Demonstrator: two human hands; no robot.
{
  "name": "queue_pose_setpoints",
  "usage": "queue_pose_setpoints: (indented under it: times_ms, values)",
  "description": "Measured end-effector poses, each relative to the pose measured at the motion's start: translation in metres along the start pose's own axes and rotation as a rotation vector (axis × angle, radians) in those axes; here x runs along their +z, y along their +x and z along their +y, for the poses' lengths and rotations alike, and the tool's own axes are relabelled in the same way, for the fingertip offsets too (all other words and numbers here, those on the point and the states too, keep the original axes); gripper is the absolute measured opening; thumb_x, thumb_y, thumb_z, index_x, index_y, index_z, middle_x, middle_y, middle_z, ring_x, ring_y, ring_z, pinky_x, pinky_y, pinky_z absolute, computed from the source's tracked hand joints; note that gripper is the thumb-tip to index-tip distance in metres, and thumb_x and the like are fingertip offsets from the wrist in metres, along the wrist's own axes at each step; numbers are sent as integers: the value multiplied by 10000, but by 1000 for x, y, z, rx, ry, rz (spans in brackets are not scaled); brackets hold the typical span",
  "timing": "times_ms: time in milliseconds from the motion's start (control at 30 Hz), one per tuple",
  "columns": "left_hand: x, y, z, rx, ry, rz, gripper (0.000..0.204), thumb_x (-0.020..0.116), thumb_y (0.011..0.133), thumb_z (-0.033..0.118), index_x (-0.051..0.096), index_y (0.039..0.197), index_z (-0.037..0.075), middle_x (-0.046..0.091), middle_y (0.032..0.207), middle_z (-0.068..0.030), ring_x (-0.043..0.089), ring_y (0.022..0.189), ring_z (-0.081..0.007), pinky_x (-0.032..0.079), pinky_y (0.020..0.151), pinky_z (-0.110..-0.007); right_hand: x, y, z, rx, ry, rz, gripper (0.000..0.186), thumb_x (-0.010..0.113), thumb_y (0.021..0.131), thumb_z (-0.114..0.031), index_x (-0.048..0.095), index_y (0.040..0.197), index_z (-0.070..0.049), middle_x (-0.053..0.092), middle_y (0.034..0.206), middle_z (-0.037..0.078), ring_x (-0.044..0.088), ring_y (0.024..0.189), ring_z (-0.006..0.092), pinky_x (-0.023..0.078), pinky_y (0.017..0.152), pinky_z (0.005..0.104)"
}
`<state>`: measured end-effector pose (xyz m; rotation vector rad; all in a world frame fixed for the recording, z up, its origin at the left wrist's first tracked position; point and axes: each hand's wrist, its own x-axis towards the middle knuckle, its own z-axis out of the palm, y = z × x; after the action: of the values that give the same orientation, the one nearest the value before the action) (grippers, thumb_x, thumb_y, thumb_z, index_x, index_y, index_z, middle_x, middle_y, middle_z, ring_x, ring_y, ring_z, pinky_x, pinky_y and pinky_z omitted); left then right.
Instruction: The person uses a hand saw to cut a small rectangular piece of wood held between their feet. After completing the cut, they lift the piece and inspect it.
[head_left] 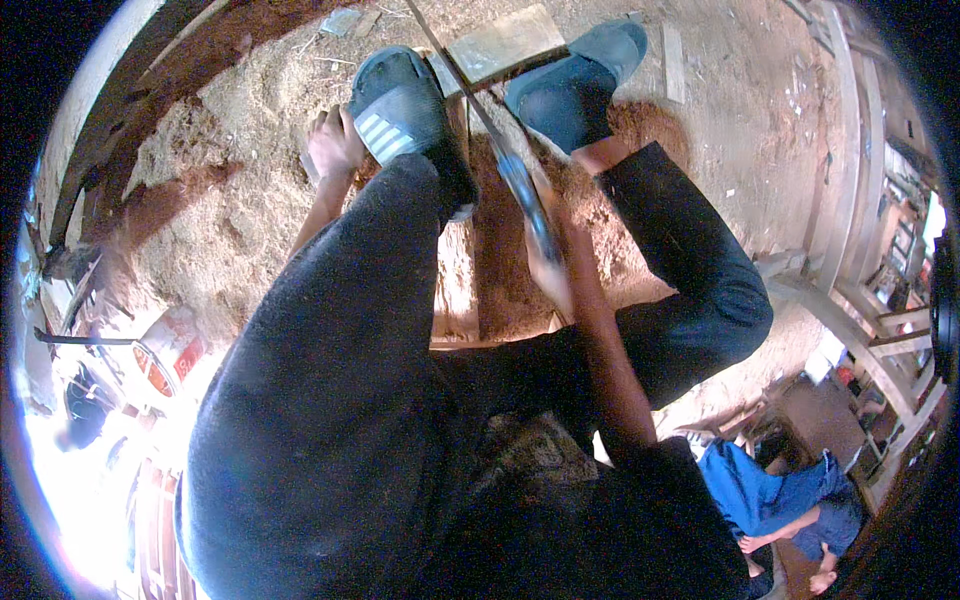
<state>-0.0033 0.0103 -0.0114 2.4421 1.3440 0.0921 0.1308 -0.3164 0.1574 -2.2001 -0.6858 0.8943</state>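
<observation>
My right hand (548,255) is closed on the blue-and-dark handle of a saw (515,175), whose long thin blade slants up across a pale board (505,45) between my two dark shoes (395,110). My left hand (332,145) is low beside my left shoe, fingers curled; what they grip is mostly hidden. A narrow length of timber (455,280) lies below the board, between my legs. My right hand and forearm are slightly blurred.
Sawdust covers the ground (230,220). Dark timber (130,120) runs along the upper left, pale wooden framing (870,330) along the right. A container (165,355) stands at left. Another person in blue clothing (760,485) is low at the lower right.
</observation>
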Motion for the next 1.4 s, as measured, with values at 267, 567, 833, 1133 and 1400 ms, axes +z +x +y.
queue_pose_setpoints:
  times_ms: [267,567,833,1133,1400]
  values:
    - [-17,-16,1,110,-95,77,384,428,966,315,524,1173,6,552,1158,-241,509,1087,-408,368,960,-506,0,-64,5,-67,61,61,609,543,895,-75,373,1477,-130,623,830,123,549,597,152,473,572,303]
    - [-35,-32,3,440,40,-104,1022,725,703,464,229,1460,-13,392,1398,-232,405,1255,-389,299,1083,-496,-22,-70,7,61,20,-25,549,536,921,-106,391,1447,-57,592,731,59,550,600,130,477,574,297]
    - [-26,-10,-17,417,-104,-132,764,808,642,420,549,1250,38,583,1207,-204,558,1127,-379,470,959,-457,-30,-62,-12,-7,57,-55,552,550,925,-64,388,1452,-40,605,783,57,572,645,95,482,583,257]
    - [-75,10,-12,413,-135,-554,739,813,590,449,633,1151,2,561,1266,-216,585,1127,-346,475,1015,-408,-30,-80,-33,-47,-46,-66,576,566,895,-4,389,1444,-9,634,895,94,603,740,157,510,692,285]
    - [-37,-19,3,391,-13,-140,734,715,718,469,513,1245,0,571,1233,-233,572,1139,-375,489,961,-440,-6,-72,-43,-61,53,27,555,561,904,-5,395,1434,-8,642,994,95,619,847,178,507,765,302]
